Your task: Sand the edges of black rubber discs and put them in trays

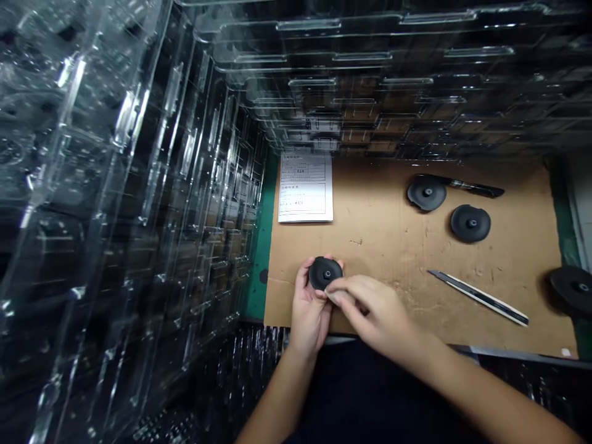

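We see the left hand gripping 1 black disc by its rim, hub up, above the near-left part of the cardboard. Right hand: fingertips at the disc's lower edge, blurred; we can't tell whether they pinch anything. Step in hand, we judge: working on that rim. Next move calls for a steady left hold and light right fingertips along the edge.

Writing: 1 printed sheet with form boxes and darker handwritten-looking marks, characters too small for us to read. No brand we can make out on the disc or the cutter.
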### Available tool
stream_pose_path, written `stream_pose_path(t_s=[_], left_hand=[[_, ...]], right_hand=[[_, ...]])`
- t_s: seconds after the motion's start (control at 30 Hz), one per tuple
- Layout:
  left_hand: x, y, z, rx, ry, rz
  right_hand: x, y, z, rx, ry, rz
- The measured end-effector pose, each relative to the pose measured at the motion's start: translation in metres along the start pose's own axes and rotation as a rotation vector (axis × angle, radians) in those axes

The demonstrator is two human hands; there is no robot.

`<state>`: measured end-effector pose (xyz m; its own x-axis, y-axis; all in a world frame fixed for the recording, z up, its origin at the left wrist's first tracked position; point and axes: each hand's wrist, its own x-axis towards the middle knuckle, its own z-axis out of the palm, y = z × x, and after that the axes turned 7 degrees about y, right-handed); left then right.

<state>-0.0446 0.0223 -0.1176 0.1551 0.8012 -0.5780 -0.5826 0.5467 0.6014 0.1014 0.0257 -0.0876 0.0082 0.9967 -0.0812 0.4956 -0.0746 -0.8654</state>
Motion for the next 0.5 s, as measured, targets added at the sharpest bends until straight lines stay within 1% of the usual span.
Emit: stream_pose_path(t_s=[0.07, 0.13, 0.2, 0.23, 0.27, 0.33, 0.37, 0.4, 0.43, 0.5], left_hand=[[0.001, 0.004, 0.003, 0.041, -0.019, -0.021], [0.000, 0.009, 0.008, 0.079, -0.029, -0.062], [-0.003, 0.015, 0.015, 0.111, -0.049, -0.135], [-0.005, 0.017, 0.018, 0.128, -0.062, -0.177], [-0.008, 0.019, 0.021, 0.142, -0.077, -0.216], [-0.014, 0.022, 0.028, 0.147, -0.102, -0.265], [-0.016, 0.023, 0.031, 0.144, -0.101, -0.262], [-0.019, 0.023, 0.034, 0.142, -0.097, -0.242], [-0.022, 0.023, 0.037, 0.144, -0.095, -0.217], [-0.026, 0.025, 0.043, 0.161, -0.113, -0.191]], right_hand=[[0.006, 0.003, -0.008, -0.021, 0.055, 0.035], [0.008, -0.001, -0.017, -0.052, 0.150, 0.057], [0.003, -0.014, -0.024, -0.011, 0.224, -0.011], [-0.003, -0.023, -0.027, 0.034, 0.237, -0.060], [-0.009, -0.032, -0.030, 0.084, 0.219, -0.091], [-0.019, -0.046, -0.034, 0.140, 0.102, -0.091], [-0.021, -0.050, -0.036, 0.135, 0.041, -0.077], [-0.023, -0.053, -0.038, 0.113, 0.012, -0.067], [-0.024, -0.055, -0.040, 0.085, 0.038, -0.075], [-0.026, -0.056, -0.042, 0.047, 0.195, -0.141]])
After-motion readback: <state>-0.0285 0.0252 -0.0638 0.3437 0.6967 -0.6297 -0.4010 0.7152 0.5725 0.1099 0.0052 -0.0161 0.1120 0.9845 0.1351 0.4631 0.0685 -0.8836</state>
